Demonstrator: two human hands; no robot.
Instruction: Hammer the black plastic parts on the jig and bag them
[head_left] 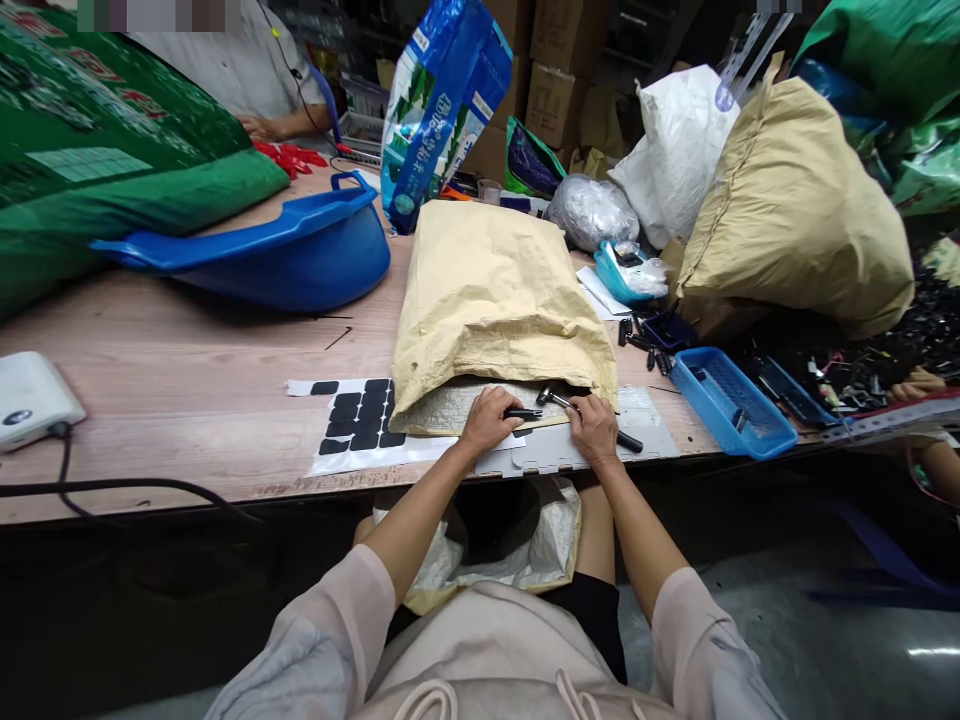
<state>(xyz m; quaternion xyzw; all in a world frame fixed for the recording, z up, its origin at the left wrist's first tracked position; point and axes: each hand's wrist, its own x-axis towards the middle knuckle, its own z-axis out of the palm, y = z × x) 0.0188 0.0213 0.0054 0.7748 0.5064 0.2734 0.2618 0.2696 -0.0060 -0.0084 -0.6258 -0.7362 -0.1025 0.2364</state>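
My left hand [487, 420] is curled around a small black rod-shaped part [523, 413] just in front of a tan paper sack [495, 300] that lies on the wooden table [187, 390]. My right hand [595, 428] grips a small hammer [559, 400] with a metal head and a black handle that sticks out to the right. Both hands rest on a grey flat sheet [555, 450] at the table's front edge. The hammer head is close to the black part's tip.
A white sheet of black adhesive pads [360, 420] lies left of my hands. A blue tub [300, 250], green sacks, a blue tray [731, 400], a large tan sack [795, 210] and loose black parts crowd the table. Another person sits at the far left. An open bag [517, 540] lies in my lap.
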